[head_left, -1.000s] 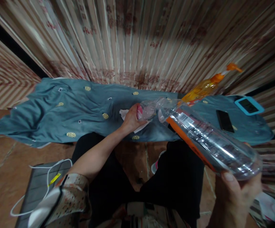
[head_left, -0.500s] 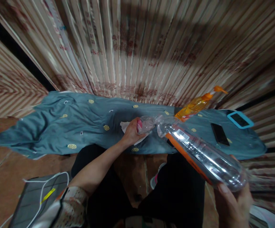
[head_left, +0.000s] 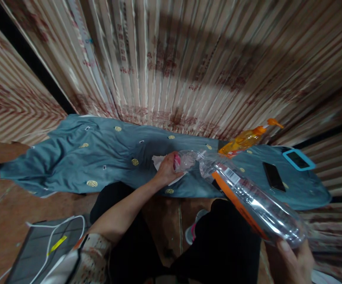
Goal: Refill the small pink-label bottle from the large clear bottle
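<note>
My left hand [head_left: 165, 172] is closed around a small clear plastic bottle [head_left: 188, 160] with a pink band near my fingers. A large clear plastic bottle [head_left: 259, 203] with an orange label slants down toward me, its bottom end gripped by my right hand [head_left: 293, 258]. The narrow ends of the two bottles meet, or nearly so; whether they touch is hard to tell. I cannot make out any liquid in either one. Beneath my left hand lies a white tissue [head_left: 158, 159], partly covered by that hand.
A blue-green patterned cloth [head_left: 114, 154] covers the long narrow surface. Beyond the large bottle stands an orange pump bottle [head_left: 243, 140]. At the right lie a dark phone [head_left: 274, 176] and a blue-framed device [head_left: 299, 159]. Pleated curtains [head_left: 177, 71] hang behind. A white cable [head_left: 51, 236] crosses a grey box lower left.
The view has shifted slightly, so the cloth and its items sit lower in the picture. Both hands keep their hold, and the bottles stay end to end.
</note>
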Available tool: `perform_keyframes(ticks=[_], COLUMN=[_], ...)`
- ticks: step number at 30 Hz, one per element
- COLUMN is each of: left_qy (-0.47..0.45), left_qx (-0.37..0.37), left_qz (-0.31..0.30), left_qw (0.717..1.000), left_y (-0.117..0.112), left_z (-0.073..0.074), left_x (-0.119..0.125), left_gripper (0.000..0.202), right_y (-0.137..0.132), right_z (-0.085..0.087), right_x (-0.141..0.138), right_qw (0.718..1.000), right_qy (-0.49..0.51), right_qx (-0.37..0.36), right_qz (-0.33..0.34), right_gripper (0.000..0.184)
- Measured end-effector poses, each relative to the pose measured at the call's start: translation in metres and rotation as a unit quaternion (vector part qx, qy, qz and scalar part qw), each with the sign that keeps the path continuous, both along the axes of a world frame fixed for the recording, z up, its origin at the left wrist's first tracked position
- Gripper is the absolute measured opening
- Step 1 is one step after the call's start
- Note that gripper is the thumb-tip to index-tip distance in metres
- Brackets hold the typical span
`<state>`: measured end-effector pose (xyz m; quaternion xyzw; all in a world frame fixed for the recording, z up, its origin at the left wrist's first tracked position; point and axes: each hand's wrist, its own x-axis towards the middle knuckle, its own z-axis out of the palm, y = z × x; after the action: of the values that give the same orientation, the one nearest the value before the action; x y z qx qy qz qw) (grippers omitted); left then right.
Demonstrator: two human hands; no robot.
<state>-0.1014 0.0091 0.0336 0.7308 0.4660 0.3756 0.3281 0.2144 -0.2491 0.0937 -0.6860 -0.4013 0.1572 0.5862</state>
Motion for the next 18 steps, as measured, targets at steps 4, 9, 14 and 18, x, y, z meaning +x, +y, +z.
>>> perform_keyframes(ticks=[4, 9, 14, 18], left_qy=[0.003, 0.002, -0.005, -0.012], left_qx=[-0.003, 0.002, 0.003, -0.001], left_qz=[0.002, 0.007, 0.004, -0.001], left_qw=[1.0, 1.0, 1.0, 1.0], left_y=[-0.001, -0.002, -0.003, -0.003], left_z=[0.002, 0.004, 0.004, 0.004], left_x=[0.001, 0.001, 0.001, 0.0], left_gripper=[0.085, 0.087, 0.089, 0.091], right_y=[0.002, 0.0, 0.003, 0.009], right_z=[-0.007, -0.011, 0.001, 0.008], right_x=[0.009, 0.006, -0.004, -0.008], right_qw=[0.999, 0.999, 0.999, 0.999], right_qy=[0.03, 0.029, 0.035, 0.042], right_qx=[0.003, 0.005, 0.013, 0.016], right_qz=[-0.017, -0.021, -0.026, -0.02], right_gripper=[0.104, 0.097, 0.092, 0.1])
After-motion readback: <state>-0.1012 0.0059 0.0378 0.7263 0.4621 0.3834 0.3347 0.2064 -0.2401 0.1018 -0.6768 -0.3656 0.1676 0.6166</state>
